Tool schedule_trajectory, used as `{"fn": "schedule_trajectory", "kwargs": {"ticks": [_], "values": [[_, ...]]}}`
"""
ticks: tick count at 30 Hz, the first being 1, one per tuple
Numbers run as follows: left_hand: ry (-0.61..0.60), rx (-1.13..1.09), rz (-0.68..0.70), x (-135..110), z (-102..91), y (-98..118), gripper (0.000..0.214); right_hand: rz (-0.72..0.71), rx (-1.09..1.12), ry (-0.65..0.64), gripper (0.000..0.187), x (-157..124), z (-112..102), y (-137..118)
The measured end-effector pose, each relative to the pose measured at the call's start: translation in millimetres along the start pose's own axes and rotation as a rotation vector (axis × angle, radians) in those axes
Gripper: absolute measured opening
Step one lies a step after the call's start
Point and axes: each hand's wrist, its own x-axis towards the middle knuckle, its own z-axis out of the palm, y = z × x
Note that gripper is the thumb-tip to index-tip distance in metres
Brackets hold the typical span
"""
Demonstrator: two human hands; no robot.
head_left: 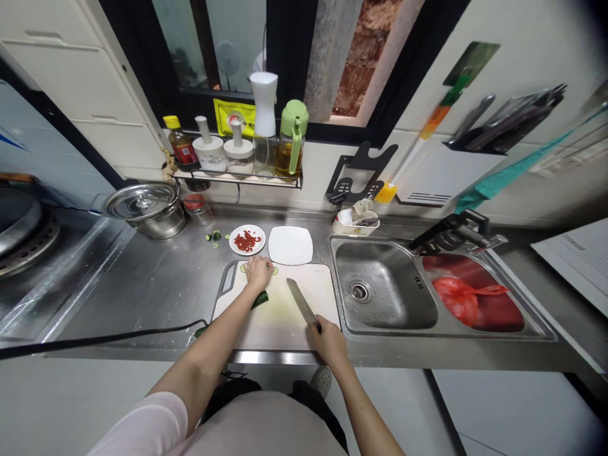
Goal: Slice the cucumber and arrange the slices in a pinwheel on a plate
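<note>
Kitchen counter shot, person standing at the white cutting board (pixel 285 320) w/ both hands on it. Right hand (pixel 329 342) is near the front edge of the board, fingers wrapped tight around the handle of a knife (pixel 300 301); the blade points up and to the left and lies low over the board, not touching any food. Left hand (pixel 259 272) is at the far edge of the board, palm down, fingers bent onto a few cucumber slices (pixel 274 271). Can't tell if it's actually pinching one or just resting on them, tbh. The rest of the cucumber (pixel 259 299), a dark green chunk, lies on the board just beside the left wrist, btw the two hands.

Right behind the board: a small round plate of chopped red chili (pixel 247 241) and a square white plate (pixel 290 246) next to it. Some cucumber scraps (pixel 213 236) on the steel counter left of those, then a lidded steel pot (pixel 145 209). Sink (pixel 380 288) is just right of the board, w/ a red plastic bag (pixel 458 299) in the further basin.
</note>
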Motion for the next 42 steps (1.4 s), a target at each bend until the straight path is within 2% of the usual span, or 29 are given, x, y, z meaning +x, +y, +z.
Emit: {"fn": "schedule_trajectory", "kwargs": {"ticks": [9, 13, 18, 20, 23, 26, 29, 32, 36, 42], "values": [[0.018, 0.041, -0.001, -1.4, -2.3, 3.5, 0.017, 0.018, -0.069, -0.023, 0.023, 2.9, -0.4, -1.0], [0.009, -0.027, -0.035, -3.5, -6.7, 2.8, 0.021, 0.020, -0.091, -0.036, 0.025, 3.6, -1.8, -3.0], [0.155, -0.210, -0.182, -13.6, -21.0, -12.9, 0.024, 0.025, -0.122, -0.046, 0.027, 5.1, -2.2, -3.6], [0.208, -0.258, -0.194, -22.3, -27.9, -24.1, 0.026, 0.033, -0.134, -0.048, 0.027, 6.2, -1.4, -3.5], [0.236, -0.301, -0.155, -40.6, -34.8, -42.2, 0.027, 0.034, -0.147, -0.042, 0.028, 7.8, 0.5, -3.5], [0.234, -0.311, -0.053, -62.6, -35.2, -57.3, 0.026, 0.026, -0.158, -0.045, 0.029, 8.6, 1.8, -3.6], [0.189, -0.269, 0.080, -83.8, -31.2, -66.6, 0.023, 0.017, -0.161, -0.061, 0.029, 8.4, 1.4, -4.1], [0.158, -0.219, 0.135, -99.4, -26.6, -71.0, 0.023, 0.018, -0.153, -0.075, 0.030, 8.0, 0.2, -5.3], [0.141, -0.165, 0.176, -108.5, -22.0, -73.3, 0.023, 0.028, -0.150, -0.082, 0.031, 7.6, -0.6, -6.7], [0.116, -0.159, 0.212, -109.5, -19.2, -73.5, 0.023, 0.030, -0.150, -0.076, 0.031, 6.6, 0.5, -7.2]]}}
